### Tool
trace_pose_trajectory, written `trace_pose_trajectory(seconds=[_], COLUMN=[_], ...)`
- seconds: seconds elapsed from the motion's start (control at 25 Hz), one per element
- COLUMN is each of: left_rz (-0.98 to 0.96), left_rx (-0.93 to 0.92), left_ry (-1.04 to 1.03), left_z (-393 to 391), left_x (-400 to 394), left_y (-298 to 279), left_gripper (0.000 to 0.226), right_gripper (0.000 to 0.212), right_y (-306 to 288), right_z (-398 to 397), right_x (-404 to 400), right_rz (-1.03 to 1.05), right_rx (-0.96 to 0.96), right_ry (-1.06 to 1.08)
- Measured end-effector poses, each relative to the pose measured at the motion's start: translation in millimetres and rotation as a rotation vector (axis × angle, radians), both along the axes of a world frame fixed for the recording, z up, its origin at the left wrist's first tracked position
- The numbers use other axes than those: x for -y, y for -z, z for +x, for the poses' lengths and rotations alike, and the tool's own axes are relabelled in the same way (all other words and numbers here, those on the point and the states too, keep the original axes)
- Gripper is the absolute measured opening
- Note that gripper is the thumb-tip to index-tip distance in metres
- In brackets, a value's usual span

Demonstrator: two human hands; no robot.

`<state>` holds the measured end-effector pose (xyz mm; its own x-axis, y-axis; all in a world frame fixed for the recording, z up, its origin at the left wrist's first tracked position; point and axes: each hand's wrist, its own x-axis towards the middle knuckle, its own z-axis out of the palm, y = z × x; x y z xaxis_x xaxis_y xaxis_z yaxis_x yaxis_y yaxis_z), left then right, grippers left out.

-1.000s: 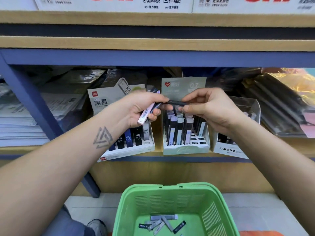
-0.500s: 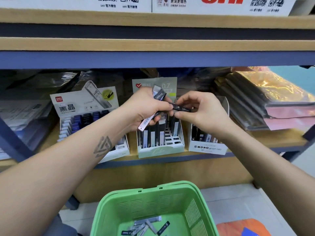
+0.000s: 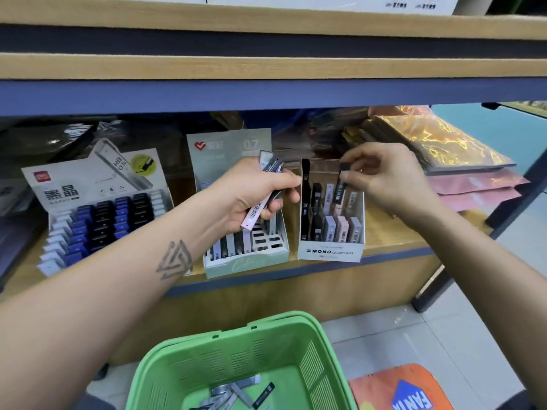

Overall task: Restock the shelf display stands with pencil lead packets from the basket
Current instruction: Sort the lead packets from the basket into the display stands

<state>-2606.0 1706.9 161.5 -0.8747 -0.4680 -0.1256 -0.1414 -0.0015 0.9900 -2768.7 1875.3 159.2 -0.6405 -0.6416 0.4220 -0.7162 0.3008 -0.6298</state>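
A green perforated plastic basket (image 3: 307, 362) is seen on the floor below the shelf, and a loose scatter of grey and black pencil lead packets (image 3: 233, 393) lies on its bottom. On the wooden shelf board with a blue front edge (image 3: 393, 255) three display stands are set side by side: a white stepped cardboard stand (image 3: 85, 184) on the left, filled with rows of blue, black and pale packets; a pale green cardboard stand (image 3: 245, 264) in the middle, partly filled, with bare slots on its right side; and a white box stand with clear plastic walls (image 3: 330, 253) on the right, holding black, grey and pink packets upright. A small bunch of packets (image 3: 265, 193), pink and dark ones, is gripped in the left hand (image 3: 251, 196) above the middle stand. A single dark packet (image 3: 340, 187) is pinched upright between thumb and fingertips of the right hand (image 3: 390, 182), over the back row of the right stand; whether it touches the packets beneath cannot be told. Open shelf board is left to the right of that stand, before stacked pink and gold foil packs (image 3: 461, 173). "MONO graph MG" is read on the right stand, "0.7" on the middle one, "HB 0.5" on the left.
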Motion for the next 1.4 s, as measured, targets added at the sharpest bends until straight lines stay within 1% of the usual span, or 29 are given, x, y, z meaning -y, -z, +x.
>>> trace_pose_trajectory(seconds=[0.2,0.28,0.44,0.56,0.84,1.08,1.2,1.28,1.32,1.36,1.4], left_rz=[0.023,0.028,0.027,0.020,0.005,0.010,0.041,0.069,0.087,0.112,0.145], left_rx=[-0.003,-0.001,0.007,0.005,0.013,0.012,0.020,0.036,0.038,0.026,-0.001], left_ry=[-0.008,-0.003,-0.009,-0.011,0.002,0.007,0.015,0.001,-0.022,-0.058,-0.111], left_z=[-3,-2,0,2,3,4,4,4,3,3,1], left_x=[-1,-2,2,5,3,3,2,1,0,0,-1], left_y=[3,3,4,4,4,5,5,6,6,7,7], left_gripper=[0.007,0.009,0.013,0.012,0.007,0.012,0.011,0.009,0.008,0.008,0.008], right_gripper=[0.019,0.020,0.022,0.017,0.014,0.013,0.023,0.026,0.023,0.019,0.013], right_y=[-6,-9,-8,-3,28,45,45,36,30,23,16], right_z=[-17,-18,-10,-10,-4,0,2,6,10,19,31], right_x=[-7,-1,12,18,34,41,39,37,36,36,36], right_rz=[-0.110,-0.081,0.042,0.058,0.131,0.201,0.212,0.173,0.126,0.066,0.015], right_rx=[0.066,0.064,-0.023,-0.005,-0.092,-0.175,-0.239,-0.281,-0.226,-0.067,0.178], right_ry=[0.099,0.086,0.041,0.043,0.097,0.058,0.085,0.104,0.067,-0.011,-0.131])
